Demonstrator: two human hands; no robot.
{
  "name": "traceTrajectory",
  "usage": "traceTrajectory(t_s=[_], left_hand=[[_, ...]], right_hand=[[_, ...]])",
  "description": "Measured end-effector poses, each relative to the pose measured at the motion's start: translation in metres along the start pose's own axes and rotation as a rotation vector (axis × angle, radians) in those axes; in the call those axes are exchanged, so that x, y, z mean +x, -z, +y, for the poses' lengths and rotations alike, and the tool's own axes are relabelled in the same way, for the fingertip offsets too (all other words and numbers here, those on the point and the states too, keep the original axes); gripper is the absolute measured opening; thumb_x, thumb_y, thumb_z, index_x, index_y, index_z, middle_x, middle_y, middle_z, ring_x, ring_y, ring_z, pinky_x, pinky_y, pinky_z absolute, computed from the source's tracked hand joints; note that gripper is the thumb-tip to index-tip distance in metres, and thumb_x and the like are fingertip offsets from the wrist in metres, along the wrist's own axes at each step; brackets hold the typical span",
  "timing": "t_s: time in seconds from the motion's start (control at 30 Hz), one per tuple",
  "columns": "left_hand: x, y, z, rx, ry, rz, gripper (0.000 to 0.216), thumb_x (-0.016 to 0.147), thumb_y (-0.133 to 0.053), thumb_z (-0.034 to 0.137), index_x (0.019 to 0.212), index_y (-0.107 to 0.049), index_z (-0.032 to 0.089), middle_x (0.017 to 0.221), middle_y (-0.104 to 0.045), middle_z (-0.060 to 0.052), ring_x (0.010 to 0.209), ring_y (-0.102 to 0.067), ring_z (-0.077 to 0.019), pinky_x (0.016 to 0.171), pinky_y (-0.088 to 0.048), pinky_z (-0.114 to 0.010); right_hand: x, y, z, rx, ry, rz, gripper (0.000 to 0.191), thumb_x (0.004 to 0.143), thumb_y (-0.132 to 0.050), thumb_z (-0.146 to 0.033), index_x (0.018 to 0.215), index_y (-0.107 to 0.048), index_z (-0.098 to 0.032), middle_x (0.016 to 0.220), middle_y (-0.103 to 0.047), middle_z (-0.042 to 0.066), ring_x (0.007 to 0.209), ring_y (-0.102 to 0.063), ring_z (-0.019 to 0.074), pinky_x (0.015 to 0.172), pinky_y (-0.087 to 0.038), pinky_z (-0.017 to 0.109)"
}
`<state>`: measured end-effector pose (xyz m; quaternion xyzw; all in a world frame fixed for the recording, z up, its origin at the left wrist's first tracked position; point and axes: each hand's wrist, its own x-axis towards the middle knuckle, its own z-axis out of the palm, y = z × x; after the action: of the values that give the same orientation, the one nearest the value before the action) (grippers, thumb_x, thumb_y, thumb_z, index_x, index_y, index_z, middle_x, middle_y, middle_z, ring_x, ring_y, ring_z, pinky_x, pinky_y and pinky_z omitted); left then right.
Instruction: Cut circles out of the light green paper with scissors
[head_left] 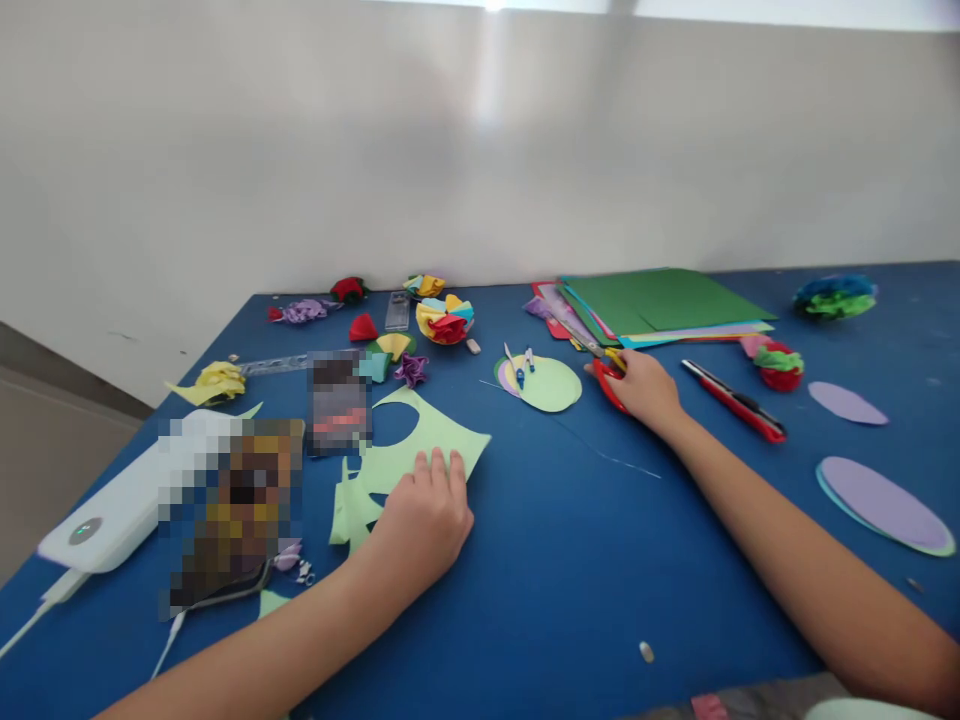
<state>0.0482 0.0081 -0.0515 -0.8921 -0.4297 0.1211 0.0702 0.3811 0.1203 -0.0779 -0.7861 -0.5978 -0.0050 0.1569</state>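
My left hand [426,510] lies over a pale green paper sheet [442,425] with rounded holes cut out of it. Its fingers rest stretched out on the paper, pointing away from me. At the right, my right hand [651,388] is closed on the red-and-yellow handles of a pair of scissors [611,390], whose blades point up and left toward some colored scraps. Just left of the scissors is a stack of paper circles, light green on top [553,385], with a small compass [516,368] lying on it.
A green paper stack [667,300] lies at the back. A red utility knife [739,403] and purple paper ovals [889,500] are on the right. Crumpled paper flowers [445,320] sit along the back left. A white power bank [135,490] and blurred phones occupy the left.
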Motion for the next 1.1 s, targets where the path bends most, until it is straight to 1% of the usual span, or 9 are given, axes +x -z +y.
traceTrajectory(t_s=[0.13, 0.3, 0.5, 0.6, 0.73, 0.8, 0.9, 1.0, 1.1], left_hand=[[-0.003, -0.002, 0.002, 0.038, 0.031, 0.000, 0.056, 0.089, -0.032, 0.016, 0.139, -0.041, -0.007, 0.137, -0.044, -0.032, 0.126, -0.047, -0.0425, 0.094, -0.053, -0.048], [-0.001, -0.002, -0.002, -0.029, 0.109, 0.026, 0.052, 0.085, -0.033, 0.005, 0.133, -0.054, 0.000, 0.132, -0.053, -0.025, 0.123, -0.055, -0.0328, 0.094, -0.054, -0.039], [0.000, -0.005, 0.004, 0.027, 0.197, -0.002, 0.049, 0.083, -0.039, 0.000, 0.128, -0.058, -0.001, 0.128, -0.055, -0.029, 0.117, -0.058, -0.0379, 0.081, -0.059, -0.040], [-0.001, -0.009, 0.010, 0.088, 0.212, 0.029, 0.050, 0.083, -0.038, -0.001, 0.130, -0.055, -0.002, 0.129, -0.053, -0.031, 0.118, -0.057, -0.0396, 0.080, -0.059, -0.041], [0.000, -0.008, 0.013, 0.073, 0.208, 0.024, 0.050, 0.084, -0.038, -0.001, 0.131, -0.052, -0.006, 0.130, -0.051, -0.034, 0.118, -0.056, -0.0428, 0.075, -0.059, -0.042], [0.001, -0.005, 0.012, 0.037, 0.211, 0.020, 0.050, 0.084, -0.036, -0.001, 0.131, -0.051, -0.009, 0.130, -0.050, -0.036, 0.118, -0.055, -0.0446, 0.073, -0.059, -0.042], [0.001, -0.003, 0.012, -0.011, 0.215, 0.014, 0.050, 0.084, -0.035, -0.002, 0.132, -0.048, -0.012, 0.131, -0.047, -0.038, 0.119, -0.053, -0.0467, 0.072, -0.059, -0.043], [0.000, -0.003, 0.012, -0.035, 0.210, 0.020, 0.050, 0.085, -0.036, -0.002, 0.133, -0.046, -0.013, 0.132, -0.046, -0.039, 0.120, -0.052, -0.0468, 0.074, -0.058, -0.045], [-0.002, -0.004, 0.012, -0.052, 0.199, 0.035, 0.051, 0.085, -0.036, -0.002, 0.133, -0.044, -0.014, 0.133, -0.044, -0.040, 0.121, -0.052, -0.0473, 0.076, -0.057, -0.047]], right_hand=[[-0.003, 0.002, 0.000, 0.062, -0.012, 0.057, 0.043, 0.085, -0.045, -0.060, 0.083, -0.054, -0.019, 0.086, -0.068, 0.015, 0.075, -0.059, 0.0253, 0.058, -0.033, 0.030], [-0.017, 0.003, -0.007, 0.123, 0.031, 0.089, 0.040, 0.088, -0.042, -0.059, 0.078, -0.049, -0.021, 0.071, -0.064, 0.009, 0.060, -0.054, 0.0193, 0.057, -0.036, 0.029], [-0.020, 0.004, -0.016, 0.147, 0.053, 0.101, 0.048, 0.082, -0.040, -0.069, 0.071, -0.044, -0.022, 0.063, -0.058, 0.006, 0.055, -0.049, 0.0188, 0.053, -0.032, 0.029], [-0.021, 0.015, -0.032, 0.156, 0.060, 0.066, 0.049, 0.081, -0.042, -0.070, 0.075, -0.046, -0.021, 0.065, -0.060, 0.005, 0.055, -0.049, 0.0172, 0.053, -0.035, 0.028], [-0.030, 0.023, -0.071, 0.144, 0.133, -0.073, 0.045, 0.081, -0.051, -0.064, 0.079, -0.052, -0.019, 0.073, -0.066, 0.006, 0.061, -0.057, 0.0166, 0.055, -0.038, 0.025], [-0.033, 0.019, -0.092, 0.106, 0.162, -0.107, 0.041, 0.081, -0.055, -0.058, 0.083, -0.055, -0.017, 0.081, -0.069, 0.009, 0.070, -0.061, 0.0198, 0.058, -0.039, 0.026], [-0.032, 0.007, -0.117, 0.040, 0.157, -0.114, 0.037, 0.087, -0.051, -0.048, 0.097, -0.058, -0.013, 0.095, -0.069, 0.018, 0.083, -0.065, 0.0265, 0.061, -0.039, 0.029], [-0.027, -0.002, -0.129, -0.008, 0.123, -0.131, 0.033, 0.088, -0.050, -0.038, 0.100, -0.060, -0.009, 0.098, -0.069, 0.022, 0.085, -0.066, 0.0295, 0.062, -0.040, 0.030], [-0.023, -0.002, -0.127, -0.038, 0.096, -0.122, 0.028, 0.088, -0.049, -0.032, 0.100, -0.060, -0.009, 0.097, -0.070, 0.021, 0.086, -0.067, 0.0300, 0.061, -0.040, 0.030]])
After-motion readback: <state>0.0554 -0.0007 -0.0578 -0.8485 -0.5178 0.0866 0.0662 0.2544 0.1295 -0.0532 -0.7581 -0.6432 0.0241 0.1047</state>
